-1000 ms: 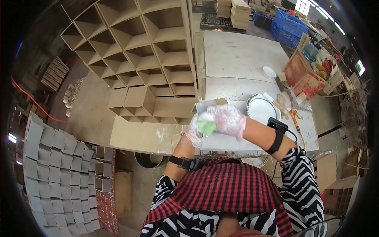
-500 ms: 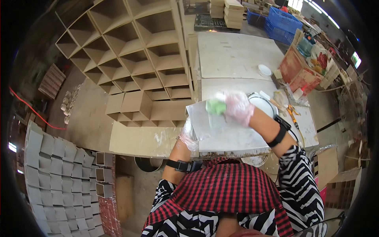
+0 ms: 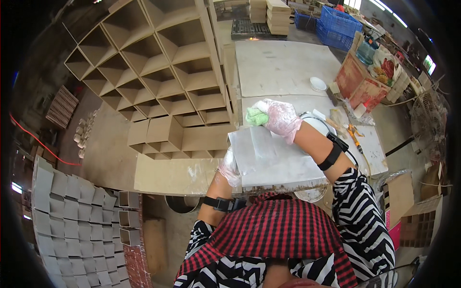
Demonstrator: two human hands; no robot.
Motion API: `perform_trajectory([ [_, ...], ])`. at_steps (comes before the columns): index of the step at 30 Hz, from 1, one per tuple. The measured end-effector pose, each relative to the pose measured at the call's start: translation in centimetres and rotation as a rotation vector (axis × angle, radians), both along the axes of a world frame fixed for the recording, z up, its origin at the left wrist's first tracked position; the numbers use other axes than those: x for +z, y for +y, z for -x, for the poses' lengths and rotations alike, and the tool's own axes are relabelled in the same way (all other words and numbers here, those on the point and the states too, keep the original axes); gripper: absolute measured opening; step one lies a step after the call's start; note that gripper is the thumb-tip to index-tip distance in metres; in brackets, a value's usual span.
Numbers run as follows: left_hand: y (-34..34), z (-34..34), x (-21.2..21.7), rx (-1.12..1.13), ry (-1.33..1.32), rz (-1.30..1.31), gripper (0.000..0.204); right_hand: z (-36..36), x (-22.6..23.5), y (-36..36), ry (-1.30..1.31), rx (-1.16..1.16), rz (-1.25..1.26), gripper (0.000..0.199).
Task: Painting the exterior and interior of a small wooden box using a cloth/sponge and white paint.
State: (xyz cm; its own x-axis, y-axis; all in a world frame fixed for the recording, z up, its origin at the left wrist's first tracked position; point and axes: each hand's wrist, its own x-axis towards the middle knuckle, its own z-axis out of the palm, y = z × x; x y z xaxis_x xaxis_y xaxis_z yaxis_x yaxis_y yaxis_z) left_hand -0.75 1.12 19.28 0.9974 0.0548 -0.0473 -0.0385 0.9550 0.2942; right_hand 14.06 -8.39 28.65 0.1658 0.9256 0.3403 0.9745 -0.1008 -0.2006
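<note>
My right hand, in a thin clear glove smeared with white, grips a bunched light-green cloth. The cloth sits at the far edge of a grey box, whose panels look wet and shiny. My left hand, gloved too, holds that box at its left side; part of the fingers is hidden behind it. The box is over a white-smeared work board. Just right of my right hand stands a round white tub, partly covered by my forearm.
Stacked open tan boxes rise on the left of the table. Rows of grey boxes stand at lower left. A small white bowl sits farther back, and a yellow-orange tool with a hose lies at right. Blue crates are beyond.
My right hand with the green cloth has moved a little left and away from me, toward the box's far edge. My left hand keeps its hold on the box.
</note>
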Motion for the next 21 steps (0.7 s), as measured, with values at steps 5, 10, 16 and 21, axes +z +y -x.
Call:
perform_trajectory([
  [5, -0.3, 1.8, 4.3, 0.397, 0.007, -1.728, 0.041, 5.1, -0.6, -2.4, 0.278, 0.378, -0.05, 0.022],
  [10, 0.3, -0.3, -0.2, 0.015, 0.087, -0.025, 0.04, -0.2, -1.8, 0.2, 0.035, 0.113, -0.087, 0.03],
  [16, 1.0, 0.3, 0.5, 0.117, -0.003, -0.099, 0.048, 2.4, 0.9, -2.5, 0.244, 0.359, -0.02, 0.024],
  [21, 0.5, 0.6, 2.5, 0.207, -0.102, -0.619, 0.045, 3.0, -0.3, -2.5, 0.163, 0.212, 0.262, 0.027],
])
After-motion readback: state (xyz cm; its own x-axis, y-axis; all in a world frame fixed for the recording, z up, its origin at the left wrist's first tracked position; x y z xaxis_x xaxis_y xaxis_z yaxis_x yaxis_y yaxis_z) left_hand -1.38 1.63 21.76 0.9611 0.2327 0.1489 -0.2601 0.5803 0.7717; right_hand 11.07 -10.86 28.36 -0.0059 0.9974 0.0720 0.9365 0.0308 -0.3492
